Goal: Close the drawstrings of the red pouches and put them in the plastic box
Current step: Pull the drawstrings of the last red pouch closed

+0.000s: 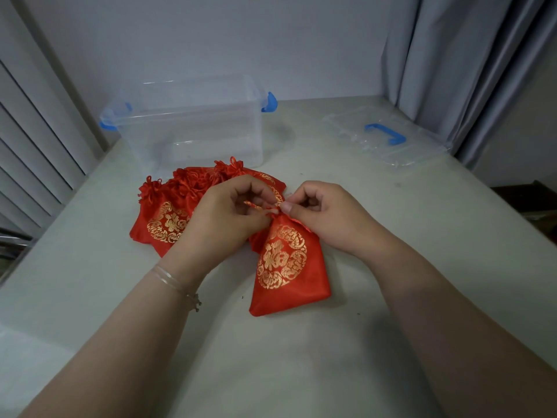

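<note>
Left hand [229, 212] and right hand [325, 212] both pinching neck of red pouch [286, 267], near side of plastic box [187, 128]. Pull cords apart evenly, cinch fully. Then drop in box.

Dim, even, cool indoor light; soft faint shadows under forearms. Wide-angle bending at frame edges. Slight softness overall; mild glare on clear plastic box [193, 122].

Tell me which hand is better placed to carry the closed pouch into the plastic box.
Probably the left hand: the plastic box stands open on the far left, on its side. Both hands pinch the pouch neck, and the right hand would cross over.
</note>
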Available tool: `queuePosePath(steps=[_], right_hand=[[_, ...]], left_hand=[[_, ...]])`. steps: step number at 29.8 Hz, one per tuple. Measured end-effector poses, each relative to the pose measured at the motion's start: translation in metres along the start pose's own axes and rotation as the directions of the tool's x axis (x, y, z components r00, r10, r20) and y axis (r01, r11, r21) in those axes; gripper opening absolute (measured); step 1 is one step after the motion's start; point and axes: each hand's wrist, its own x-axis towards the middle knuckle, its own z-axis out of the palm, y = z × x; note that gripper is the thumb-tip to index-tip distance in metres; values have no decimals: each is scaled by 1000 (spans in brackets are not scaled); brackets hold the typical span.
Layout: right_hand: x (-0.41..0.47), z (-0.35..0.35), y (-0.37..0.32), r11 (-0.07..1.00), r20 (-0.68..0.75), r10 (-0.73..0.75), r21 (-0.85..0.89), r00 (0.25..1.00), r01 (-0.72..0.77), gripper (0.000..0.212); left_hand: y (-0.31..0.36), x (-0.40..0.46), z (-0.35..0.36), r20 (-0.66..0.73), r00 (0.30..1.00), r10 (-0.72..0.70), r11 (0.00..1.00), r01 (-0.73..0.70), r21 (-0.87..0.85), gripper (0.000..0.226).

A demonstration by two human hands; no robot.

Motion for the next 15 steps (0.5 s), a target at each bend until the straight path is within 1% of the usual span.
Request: queuePosePath(steps=[4, 6, 9, 11, 13, 15], right_hand=[[-1, 1, -2, 999, -22, -15, -31, 1000, 15, 20], [-4, 3, -3, 995, -42, -43, -90, 998, 40, 21], [-9, 4, -5, 971, -46, -129, -210, 991, 117, 13], [-10, 5, -6, 924, -17, -220, -324, 975, 203, 10], [-10, 5, -8, 868, 13, -296, -414, 955, 275, 11], [-10, 7, -8, 858, 8, -312, -427, 950, 286, 11]], left_hand=[[-4, 1, 2, -53, 997, -54, 998, 52, -36, 23], [-7, 2, 3, -61, 996, -58, 998, 58, 2, 24], [-11, 4, 3, -47, 998, -37, 983, 45, 176, 26], [-14, 4, 3, -31, 1000, 2, 953, 7, 302, 21], [-16, 4, 3, -21, 999, 37, 932, -27, 360, 18], [-18, 4, 3, -37, 996, 80, 922, -60, 383, 17]])
